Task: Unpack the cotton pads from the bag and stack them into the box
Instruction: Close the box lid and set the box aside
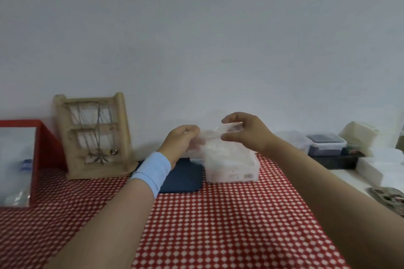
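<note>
Above the red checked tablecloth (218,225), both hands hold a clear, crinkled plastic bag (218,140). The left hand (180,141) curls its fingers round the bag's left edge. The right hand (244,132) pinches the top between thumb and fingers. The top edge stretches left to right, and the pale, blurred body hangs down over the translucent box (231,172) just behind. The bag's long axis cannot be told.

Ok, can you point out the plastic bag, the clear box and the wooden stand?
plastic bag (215,137): head view, on the crinkled clear film near its top.
clear box (231,172): head view, on its front wall.
wooden stand (94,126): head view, on its middle crossbar.
</note>
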Tool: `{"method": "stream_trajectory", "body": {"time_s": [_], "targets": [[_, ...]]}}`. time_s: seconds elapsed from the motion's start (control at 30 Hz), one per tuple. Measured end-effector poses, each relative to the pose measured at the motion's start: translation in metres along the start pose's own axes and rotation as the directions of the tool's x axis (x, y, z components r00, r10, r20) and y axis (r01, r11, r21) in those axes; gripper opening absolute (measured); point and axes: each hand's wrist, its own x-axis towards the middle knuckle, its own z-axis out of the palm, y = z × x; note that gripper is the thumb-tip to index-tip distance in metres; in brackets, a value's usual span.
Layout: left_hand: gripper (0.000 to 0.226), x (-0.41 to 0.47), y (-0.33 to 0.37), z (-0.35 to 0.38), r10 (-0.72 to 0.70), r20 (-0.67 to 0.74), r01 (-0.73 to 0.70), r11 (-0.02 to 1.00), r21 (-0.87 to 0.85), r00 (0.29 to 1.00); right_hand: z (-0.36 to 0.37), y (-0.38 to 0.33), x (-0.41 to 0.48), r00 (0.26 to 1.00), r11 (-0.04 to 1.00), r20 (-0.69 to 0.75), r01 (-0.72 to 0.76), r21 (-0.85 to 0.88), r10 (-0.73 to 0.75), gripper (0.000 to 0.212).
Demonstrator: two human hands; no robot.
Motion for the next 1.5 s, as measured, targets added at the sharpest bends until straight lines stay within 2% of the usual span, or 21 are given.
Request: {"method": "stream_trajectory", "body": {"time_s": [0.07,0.13,0.23,0.27,0.33,0.4,0.5,0.6,0.67,0.7,0.73,0.77,0.83,1.0,1.1,1.17,1.23,1.33,1.37,1.43,1.5], "targets": [[0.023,-0.002,-0.017,-0.020,0.004,-0.065,-0.007,0.999,-0.042,0.998,0.024,0.000,0.005,0.992,0.979,0.041,-0.121,0.165,0.116,0.059],[0.027,-0.005,-0.032,-0.040,-0.004,-0.138,-0.010,0.995,-0.095,0.990,0.043,0.001,0.012,0.945,0.911,0.127,-0.325,0.252,0.302,0.058],[0.029,-0.013,-0.044,-0.065,-0.025,-0.242,-0.022,0.982,-0.188,0.970,0.066,-0.005,0.012,0.849,0.858,0.246,-0.503,0.108,0.467,0.050],[0.030,-0.014,-0.047,-0.074,-0.029,-0.272,-0.027,0.980,-0.199,0.962,0.075,-0.005,0.014,0.842,0.855,0.279,-0.507,0.110,0.462,0.050],[0.032,-0.016,-0.053,-0.085,-0.023,-0.305,-0.027,0.987,-0.160,0.952,0.090,-0.002,0.018,0.879,0.869,0.284,-0.448,0.212,0.383,0.062],[0.027,-0.020,-0.056,-0.096,0.023,-0.315,-0.026,1.000,-0.003,0.949,0.104,-0.003,0.019,0.936,0.906,0.202,-0.335,0.258,0.289,0.070],[0.026,-0.025,-0.060,-0.116,0.051,-0.226,-0.014,0.987,0.163,0.973,0.116,-0.008,0.020,0.970,0.929,0.085,-0.243,0.280,0.228,0.039],[0.037,-0.029,-0.062,-0.136,-0.023,-0.086,0.049,0.951,0.306,0.996,0.124,-0.008,0.025,0.972,0.906,0.063,-0.236,0.353,0.228,0.028],[0.037,-0.027,-0.064,-0.144,-0.019,-0.094,0.057,0.904,0.424,0.995,0.127,-0.012,0.026,0.978,0.939,0.108,-0.203,0.278,0.180,0.030],[0.028,-0.028,-0.063,-0.146,-0.005,-0.117,0.056,0.897,0.438,0.993,0.128,-0.013,0.028,0.977,0.972,0.155,-0.170,0.161,0.145,0.039],[0.015,-0.027,-0.062,-0.148,-0.001,-0.150,0.065,0.902,0.427,0.989,0.130,-0.015,0.028,0.969,0.992,0.216,-0.124,0.013,0.118,0.046],[0.005,-0.027,-0.061,-0.149,-0.007,-0.169,0.076,0.912,0.402,0.986,0.132,-0.015,0.028,0.959,0.990,0.263,-0.073,-0.124,0.103,0.043],[0.011,-0.025,-0.060,-0.152,-0.034,-0.176,0.092,0.939,0.332,0.984,0.135,-0.016,0.029,0.948,0.971,0.298,-0.044,-0.234,0.114,0.020],[0.030,-0.021,-0.064,-0.151,-0.022,-0.212,0.080,0.959,0.272,0.977,0.138,-0.014,0.037,0.940,0.969,0.245,-0.247,0.008,0.238,0.030],[0.061,-0.016,-0.074,-0.149,-0.115,-0.070,0.111,0.992,-0.056,0.991,0.148,-0.008,0.039,0.938,0.954,0.194,-0.299,0.034,0.287,0.026],[0.081,-0.006,-0.084,-0.152,-0.136,-0.012,0.134,0.986,-0.102,0.991,0.155,0.001,0.044,0.947,0.955,0.136,-0.295,0.014,0.290,0.024],[0.088,0.004,-0.094,-0.152,-0.122,-0.071,0.122,0.992,-0.003,0.990,0.165,0.012,0.051,0.960,0.961,0.064,-0.268,-0.066,0.272,0.027],[0.080,0.023,-0.105,-0.145,-0.072,-0.232,0.122,0.971,0.207,0.970,0.182,0.027,0.064,0.960,0.940,-0.006,-0.275,-0.200,0.280,0.031],[0.075,0.029,-0.109,-0.143,-0.034,-0.264,0.125,0.934,0.336,0.964,0.187,0.031,0.067,0.957,0.925,-0.013,-0.284,-0.253,0.291,0.029],[0.057,0.039,-0.116,-0.138,0.104,-0.255,0.091,0.754,0.651,0.961,0.198,0.038,0.074,0.949,0.887,-0.030,-0.306,-0.347,0.315,0.026],[0.041,0.045,-0.118,-0.132,0.242,-0.164,-0.016,0.601,0.799,0.956,0.207,0.044,0.081,0.940,0.846,-0.039,-0.323,-0.425,0.339,0.027]]}}
